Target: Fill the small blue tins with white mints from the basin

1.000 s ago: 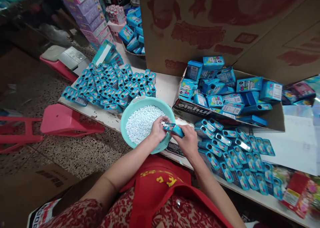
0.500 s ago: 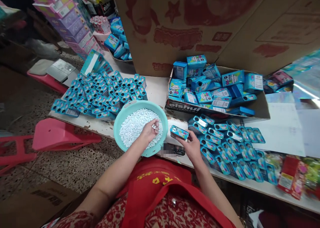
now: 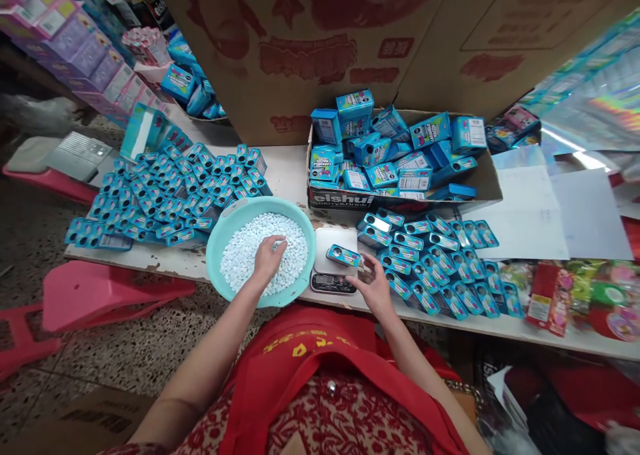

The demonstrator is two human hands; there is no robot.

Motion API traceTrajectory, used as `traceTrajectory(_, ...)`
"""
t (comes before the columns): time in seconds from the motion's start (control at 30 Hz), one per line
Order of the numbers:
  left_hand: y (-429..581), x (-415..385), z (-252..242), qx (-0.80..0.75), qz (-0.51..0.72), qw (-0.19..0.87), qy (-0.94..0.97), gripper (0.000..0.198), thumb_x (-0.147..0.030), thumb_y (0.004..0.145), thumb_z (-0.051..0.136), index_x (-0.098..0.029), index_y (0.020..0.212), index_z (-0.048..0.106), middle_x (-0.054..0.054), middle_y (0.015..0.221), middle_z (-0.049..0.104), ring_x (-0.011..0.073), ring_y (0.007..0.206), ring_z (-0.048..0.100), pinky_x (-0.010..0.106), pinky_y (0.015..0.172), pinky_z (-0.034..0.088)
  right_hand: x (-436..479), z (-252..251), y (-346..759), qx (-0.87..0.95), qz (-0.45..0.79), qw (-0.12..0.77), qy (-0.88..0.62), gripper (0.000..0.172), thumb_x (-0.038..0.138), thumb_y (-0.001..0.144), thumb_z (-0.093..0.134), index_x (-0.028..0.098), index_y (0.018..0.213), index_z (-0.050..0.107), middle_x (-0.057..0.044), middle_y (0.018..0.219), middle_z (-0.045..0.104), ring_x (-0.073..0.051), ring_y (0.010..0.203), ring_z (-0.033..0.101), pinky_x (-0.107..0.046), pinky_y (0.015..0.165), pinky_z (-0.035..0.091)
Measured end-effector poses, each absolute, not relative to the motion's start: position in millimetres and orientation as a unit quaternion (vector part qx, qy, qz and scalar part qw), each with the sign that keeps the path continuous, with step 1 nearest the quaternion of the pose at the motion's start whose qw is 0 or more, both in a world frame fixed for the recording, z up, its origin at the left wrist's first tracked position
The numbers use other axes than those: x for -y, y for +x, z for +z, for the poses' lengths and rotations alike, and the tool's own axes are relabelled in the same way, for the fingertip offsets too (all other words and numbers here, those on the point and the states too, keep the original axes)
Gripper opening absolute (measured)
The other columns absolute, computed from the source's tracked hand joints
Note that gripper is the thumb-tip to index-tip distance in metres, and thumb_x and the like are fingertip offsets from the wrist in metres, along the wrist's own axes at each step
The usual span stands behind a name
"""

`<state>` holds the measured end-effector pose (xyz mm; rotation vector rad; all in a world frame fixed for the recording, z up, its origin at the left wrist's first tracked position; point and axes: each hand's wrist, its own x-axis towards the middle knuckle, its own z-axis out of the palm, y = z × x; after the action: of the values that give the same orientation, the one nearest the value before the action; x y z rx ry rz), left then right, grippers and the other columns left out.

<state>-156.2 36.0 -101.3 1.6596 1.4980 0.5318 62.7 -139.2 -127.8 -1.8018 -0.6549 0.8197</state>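
My left hand point(image 3: 269, 263) is over a turquoise plastic bowl point(image 3: 214, 258) of small white candies point(image 3: 240, 258), its fingers curled around a few of them. A small blue box point(image 3: 344, 255) with a round hole in its top sits on the white plate of a digital scale point(image 3: 327, 242). Just right of that box, my right hand point(image 3: 375, 287) has its thumb and fingers spread, with nothing held between them. The scale's dark display panel point(image 3: 333, 282) shows beside my thumb.
Rows of similar blue boxes stand left point(image 3: 165, 195) and right point(image 3: 440, 268) on the white table point(image 3: 285, 165). Behind the scale is an open carton point(image 3: 400, 202) of blue packs, against a large cardboard box point(image 3: 325, 48). Red stools point(image 3: 95, 288) stand at left.
My right hand has set the blue box on the scale and let go of it. My left hand has turned over and moved toward the bowl's middle. The view has shifted right.
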Motion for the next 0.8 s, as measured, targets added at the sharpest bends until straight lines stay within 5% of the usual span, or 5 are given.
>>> traceTrajectory(0.27, -151.2, -37.1, -102.0, -0.605, 0.232, 0.443, 0.62, 0.023, -0.037, 0.075, 0.054, -0.02, 0.086, 0.066, 0.007, 0.103, 0.067, 0.0222, 0.093, 0.059, 0.035, 0.088, 0.043, 192.9, -133.0, 54.4, 0.18, 0.403, 0.495, -0.749, 0.052, 0.051, 0.056, 0.076, 0.018, 0.094, 0.062, -0.011, 0.095, 0.068, -0.026, 0.087, 0.064, -0.046, 0.081, 0.052)
traceTrajectory(0.8, -137.4, -33.6, -110.7, -0.587, 0.226, 0.487, 0.606, 0.024, -0.04, 0.073, 0.058, -0.021, 0.084, 0.067, 0.005, 0.094, 0.069, 0.0234, 0.093, 0.06, 0.035, 0.086, 0.043, 213.5, -149.6, 46.6, 0.132, 0.436, 0.475, -0.753, 0.063, 0.068, 0.045, 0.075, 0.019, 0.083, 0.063, -0.011, 0.084, 0.07, -0.027, 0.075, 0.067, -0.045, 0.071, 0.054)
